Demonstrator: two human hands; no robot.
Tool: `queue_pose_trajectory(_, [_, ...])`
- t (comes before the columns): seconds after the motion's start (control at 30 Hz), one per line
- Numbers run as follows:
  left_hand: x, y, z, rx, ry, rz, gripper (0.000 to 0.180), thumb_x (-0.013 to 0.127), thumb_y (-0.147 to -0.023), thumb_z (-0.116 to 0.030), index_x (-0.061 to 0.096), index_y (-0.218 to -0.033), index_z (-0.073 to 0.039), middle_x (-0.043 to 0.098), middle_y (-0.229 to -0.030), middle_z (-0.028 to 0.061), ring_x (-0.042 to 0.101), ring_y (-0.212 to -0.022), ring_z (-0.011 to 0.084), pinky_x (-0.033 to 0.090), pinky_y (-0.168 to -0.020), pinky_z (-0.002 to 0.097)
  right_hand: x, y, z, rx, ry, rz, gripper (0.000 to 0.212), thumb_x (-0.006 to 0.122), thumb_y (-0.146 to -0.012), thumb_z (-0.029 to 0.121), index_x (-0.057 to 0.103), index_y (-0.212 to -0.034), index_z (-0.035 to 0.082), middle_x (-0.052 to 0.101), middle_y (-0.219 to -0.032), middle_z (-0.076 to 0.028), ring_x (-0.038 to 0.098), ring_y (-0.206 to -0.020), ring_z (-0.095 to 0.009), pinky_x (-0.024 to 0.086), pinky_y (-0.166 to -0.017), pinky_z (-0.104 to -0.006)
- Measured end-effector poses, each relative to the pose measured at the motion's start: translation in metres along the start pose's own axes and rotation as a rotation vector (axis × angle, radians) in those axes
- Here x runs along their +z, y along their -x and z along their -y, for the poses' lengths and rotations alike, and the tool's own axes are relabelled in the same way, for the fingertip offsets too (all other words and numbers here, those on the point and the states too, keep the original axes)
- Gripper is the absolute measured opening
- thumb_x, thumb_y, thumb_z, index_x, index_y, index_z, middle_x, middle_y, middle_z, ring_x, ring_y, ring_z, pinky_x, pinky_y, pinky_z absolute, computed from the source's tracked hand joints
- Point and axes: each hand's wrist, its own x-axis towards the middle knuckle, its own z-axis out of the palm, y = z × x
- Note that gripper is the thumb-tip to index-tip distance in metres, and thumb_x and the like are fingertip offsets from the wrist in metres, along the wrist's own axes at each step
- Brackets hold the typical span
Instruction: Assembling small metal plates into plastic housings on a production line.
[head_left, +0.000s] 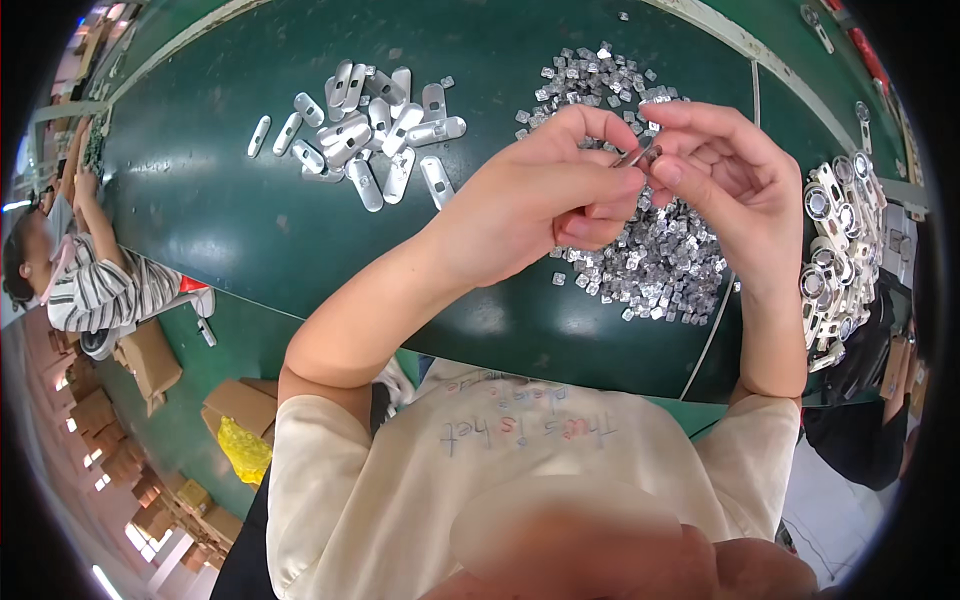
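My left hand (pixel 555 195) is closed, with thumb and fingers pinching a thin metal plate (pixel 630 158) that shows almost edge-on. Close against it, my right hand (pixel 735 175) has its thumb tip at a small dark metal piece (pixel 653 154), its index finger arched above. The two hands nearly meet at these parts, and the fingers hide much of them. Below and behind my hands spreads a heap of small square metal pieces (pixel 660 262). To the left lies a loose pile of oblong silver plates (pixel 365 185), several with a square hole in the middle.
The green table (pixel 200 190) has a seam to my right. Beyond it, whitish metal parts with round rings (pixel 830 250) are piled. A person in a striped top (pixel 120 290) works at the far left edge. Cardboard boxes and a yellow bag (pixel 243 450) stand on the floor.
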Motion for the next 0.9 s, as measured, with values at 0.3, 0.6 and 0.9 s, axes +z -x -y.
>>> queue_pose_trajectory(0.3, [0.001,-0.002,-0.007,0.135,-0.678,-0.271,0.020,0.049,-0.091,-0.011,0.054,-0.106,0.001,0.063,-0.089,0.0106,0.057,-0.064,0.0094,0.041,-0.051,0.0195,-0.010,-0.003,-0.007,-0.168,0.065,-0.096,0.016,0.059,-0.081,-0.004,0.060,-0.097,-0.005,0.063,-0.091,-0.008,0.059,-0.079,-0.009,0.047,-0.068,-0.0201])
queue_pose_trajectory(0.6, [0.007,0.001,-0.004,0.254,-0.653,-0.308,0.020,0.051,-0.087,0.001,0.052,-0.106,0.006,0.062,-0.086,0.0128,0.059,-0.066,0.0140,0.050,-0.060,0.0243,-0.009,0.000,-0.007,-0.193,0.406,0.007,0.018,0.062,-0.075,-0.008,0.060,-0.093,-0.004,0.053,-0.097,-0.008,0.053,-0.083,-0.011,0.044,-0.073,-0.0214])
queue_pose_trajectory(0.9, [0.012,-0.001,0.000,0.325,-0.745,-0.280,0.018,0.053,-0.085,0.004,0.051,-0.103,0.005,0.060,-0.082,0.0111,0.059,-0.067,0.0124,0.049,-0.059,0.0235,0.001,-0.005,-0.017,-0.011,-0.160,-0.031,0.022,0.058,-0.078,-0.010,0.050,-0.096,-0.002,0.053,-0.094,-0.004,0.053,-0.080,-0.008,0.044,-0.073,-0.0205])
